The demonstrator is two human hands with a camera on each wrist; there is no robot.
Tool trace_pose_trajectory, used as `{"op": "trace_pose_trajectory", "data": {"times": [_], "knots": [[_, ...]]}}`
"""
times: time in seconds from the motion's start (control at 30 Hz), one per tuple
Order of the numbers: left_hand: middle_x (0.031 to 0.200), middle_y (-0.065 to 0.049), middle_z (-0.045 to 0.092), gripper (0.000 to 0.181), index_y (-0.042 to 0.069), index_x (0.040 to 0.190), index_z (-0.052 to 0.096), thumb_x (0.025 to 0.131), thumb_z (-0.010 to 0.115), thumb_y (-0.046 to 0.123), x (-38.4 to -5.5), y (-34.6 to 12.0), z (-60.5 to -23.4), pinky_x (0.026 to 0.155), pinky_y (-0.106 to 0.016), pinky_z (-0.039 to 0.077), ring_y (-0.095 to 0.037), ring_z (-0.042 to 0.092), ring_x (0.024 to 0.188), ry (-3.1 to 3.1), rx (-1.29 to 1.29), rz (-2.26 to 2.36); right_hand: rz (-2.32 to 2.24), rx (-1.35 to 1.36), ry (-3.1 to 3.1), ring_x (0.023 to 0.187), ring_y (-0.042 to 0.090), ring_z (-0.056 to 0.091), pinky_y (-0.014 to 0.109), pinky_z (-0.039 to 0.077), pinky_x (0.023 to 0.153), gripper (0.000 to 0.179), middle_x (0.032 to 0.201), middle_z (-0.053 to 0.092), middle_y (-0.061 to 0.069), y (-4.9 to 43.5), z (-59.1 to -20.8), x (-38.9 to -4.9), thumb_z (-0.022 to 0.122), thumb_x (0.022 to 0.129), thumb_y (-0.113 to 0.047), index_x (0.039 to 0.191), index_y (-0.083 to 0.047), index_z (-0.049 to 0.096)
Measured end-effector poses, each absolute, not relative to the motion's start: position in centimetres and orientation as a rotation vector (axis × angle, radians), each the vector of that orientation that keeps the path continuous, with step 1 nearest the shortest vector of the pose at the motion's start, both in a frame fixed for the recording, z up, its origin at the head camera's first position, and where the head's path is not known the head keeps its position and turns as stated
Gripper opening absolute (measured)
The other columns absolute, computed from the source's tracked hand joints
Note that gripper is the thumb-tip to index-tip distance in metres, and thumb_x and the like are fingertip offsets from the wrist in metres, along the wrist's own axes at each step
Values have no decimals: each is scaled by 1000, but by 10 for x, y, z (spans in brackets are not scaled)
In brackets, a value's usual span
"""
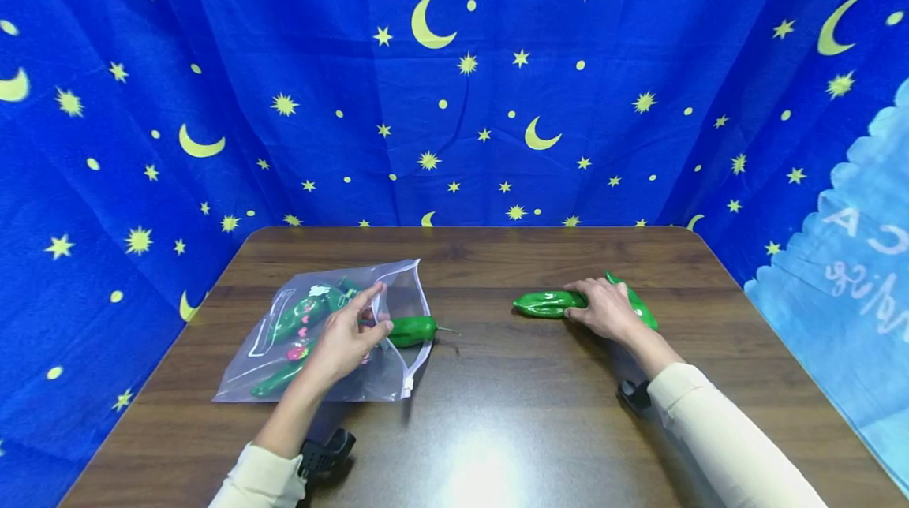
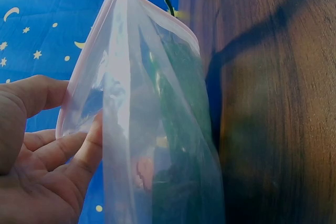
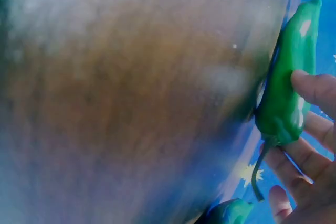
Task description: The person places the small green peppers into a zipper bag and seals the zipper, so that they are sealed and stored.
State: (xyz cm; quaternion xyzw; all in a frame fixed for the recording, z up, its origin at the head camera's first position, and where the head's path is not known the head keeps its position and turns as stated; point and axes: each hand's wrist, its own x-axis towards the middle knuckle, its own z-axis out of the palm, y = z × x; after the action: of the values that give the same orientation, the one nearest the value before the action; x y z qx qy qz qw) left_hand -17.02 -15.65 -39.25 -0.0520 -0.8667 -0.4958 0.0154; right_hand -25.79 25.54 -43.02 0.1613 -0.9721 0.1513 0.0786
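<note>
Held in the right grip (image 1: 606,309), with thumb on its flank: a glossy, elongated green pepper (image 1: 544,304), poking out ahead of the fingers above the dark wood-grain bench (image 1: 511,390); firmness on the far side impossible to tell. Just to the outer side of the same grip, another shiny green pepper (image 1: 642,309). In the left grip (image 1: 346,342), between bent thumb and fingers, the rim of a clear plastic zip bag with pink printing (image 1: 383,379); inside, under that grip, more green peppers (image 1: 308,317), and just past the thumb, a smooth green pepper (image 1: 415,330) with its thin stem (image 1: 449,330) outside the rim. Likely trouble: snagging of that stem on the zip; sagging of the film through slackening on the left; rolling of the held pepper through too light a pinch. From the right wrist alone, visible: a curved stem (image 3: 257,174) below the thumb, covered in the head view. From the head alone: the white zip slider (image 1: 408,386), on the near side of the left grip.
</note>
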Motion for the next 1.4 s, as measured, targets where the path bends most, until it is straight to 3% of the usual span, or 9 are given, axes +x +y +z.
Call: {"op": "trace_pose_trajectory", "data": {"times": [0.27,0.53,0.77,1.0,1.4], "knots": [[103,-18,67,64,17,144,39,87,65,12,-171,-157,-393,40,-25,47,-8,50,49,-2692,-163,-1551,585,529,-2946,110,36,59,45,36,83,48,117,66,16,254,-435,-260,72,80,-31,120,-7,62],[102,-18,68,64,16,145,38,87,65,11,-171,-156,-393,40,-24,48,-9,50,49,-2686,-165,-1549,689,629,-2935,106,33,62,51,47,91,46,115,67,16,253,-436,-257,72,81,-31,119,-5,63],[101,-17,67,65,16,145,38,86,65,11,-171,-156,-393,41,-25,48,-8,50,49,-2697,-168,-1527,789,730,-2872,103,25,63,45,51,88,45,113,68,11,244,-432,-246,73,81,-32,119,-8,64],[103,-18,68,65,15,145,38,86,65,10,-171,-156,-393,41,-26,49,-11,52,50,-2689,-164,-1535,845,877,-2838,90,11,61,30,51,79,42,103,69,0,226,-426,-236,72,81,-33,117,-12,65],[106,-19,67,65,16,145,38,86,65,10,-171,-156,-392,42,-26,49,-16,57,56,-2688,-158,-1554,822,997,-2794,80,5,57,22,49,70,42,96,69,-2,195,-426,-228,73,79,-34,114,-11,67]]}}
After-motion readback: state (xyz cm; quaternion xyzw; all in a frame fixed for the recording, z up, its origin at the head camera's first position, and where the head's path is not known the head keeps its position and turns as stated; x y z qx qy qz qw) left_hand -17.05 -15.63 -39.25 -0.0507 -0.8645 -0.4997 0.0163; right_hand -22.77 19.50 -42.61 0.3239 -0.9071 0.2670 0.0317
